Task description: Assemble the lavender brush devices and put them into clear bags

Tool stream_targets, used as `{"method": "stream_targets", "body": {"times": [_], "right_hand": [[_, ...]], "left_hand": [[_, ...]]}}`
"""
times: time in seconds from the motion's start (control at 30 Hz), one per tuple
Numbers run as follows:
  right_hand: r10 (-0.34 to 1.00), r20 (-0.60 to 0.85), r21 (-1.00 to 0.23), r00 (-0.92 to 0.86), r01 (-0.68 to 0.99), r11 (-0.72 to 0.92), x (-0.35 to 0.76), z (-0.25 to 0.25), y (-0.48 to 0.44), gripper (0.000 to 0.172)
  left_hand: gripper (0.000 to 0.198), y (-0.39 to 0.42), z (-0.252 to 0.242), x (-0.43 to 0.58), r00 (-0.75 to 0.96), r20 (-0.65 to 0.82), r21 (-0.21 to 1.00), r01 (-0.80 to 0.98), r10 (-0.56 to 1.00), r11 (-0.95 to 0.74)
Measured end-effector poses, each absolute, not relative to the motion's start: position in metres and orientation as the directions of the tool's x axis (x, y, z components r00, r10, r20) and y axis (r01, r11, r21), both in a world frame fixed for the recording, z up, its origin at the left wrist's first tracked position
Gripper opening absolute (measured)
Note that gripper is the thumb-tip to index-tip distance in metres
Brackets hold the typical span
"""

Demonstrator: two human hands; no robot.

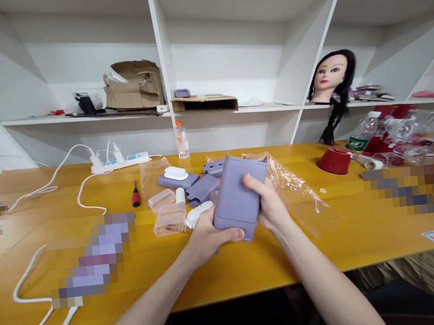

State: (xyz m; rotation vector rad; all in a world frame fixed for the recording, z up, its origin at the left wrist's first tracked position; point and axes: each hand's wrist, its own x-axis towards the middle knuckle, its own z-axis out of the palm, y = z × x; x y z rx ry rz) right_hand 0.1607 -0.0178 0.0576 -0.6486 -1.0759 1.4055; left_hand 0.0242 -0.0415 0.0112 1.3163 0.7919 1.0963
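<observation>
Both my hands hold a lilac plastic case (235, 197) upright above the yellow table (228, 265). My left hand (205, 236) grips its lower left side, thumb across the bottom front. My right hand (268, 203) wraps its right edge, thumb on the front. Behind the case lie more lilac parts (202, 187), a lilac tray with a white oval piece (176, 173), clear peach caps (162, 199), a white comb head (198, 213) and a small spring (177, 229).
Crumpled clear plastic bags (301, 195) lie right of my hands. A red-handled screwdriver (135, 194), a white power strip (120, 162) with cables, a small bottle (181, 140), a red bowl (333, 160) and a mannequin head (330, 75) on the shelf stand around.
</observation>
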Motion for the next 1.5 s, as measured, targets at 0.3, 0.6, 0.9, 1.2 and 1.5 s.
{"method": "stream_targets", "body": {"times": [0.3, 0.6, 0.9, 1.2, 1.5], "right_hand": [[0.970, 0.128, -0.861, -0.206, -0.509, 0.006, 0.158, 0.056, -0.007, 0.049], [0.942, 0.271, -0.901, -0.196, -0.395, 0.177, 0.162, 0.064, -0.002, 0.042], [0.954, 0.291, -0.901, -0.073, -0.358, 0.247, 0.156, 0.067, -0.007, 0.034], [0.941, 0.332, -0.911, -0.070, -0.281, 0.301, 0.152, 0.067, -0.013, 0.030], [0.915, 0.398, -0.897, -0.067, -0.237, 0.373, 0.152, 0.066, -0.017, 0.027]], "left_hand": [[0.044, -0.039, 0.009, 0.025, 0.224, 0.178, 0.984, -0.042, 0.958, -0.173], [0.064, -0.036, 0.002, 0.026, 0.278, 0.246, 0.962, -0.188, 0.929, -0.198], [0.050, -0.034, -0.001, 0.028, 0.228, 0.180, 0.963, -0.237, 0.957, -0.124], [0.057, -0.036, 0.000, 0.029, 0.219, 0.225, 0.927, -0.347, 0.949, -0.140], [0.056, -0.039, 0.003, 0.029, 0.221, 0.236, 0.923, -0.354, 0.946, -0.147]]}}
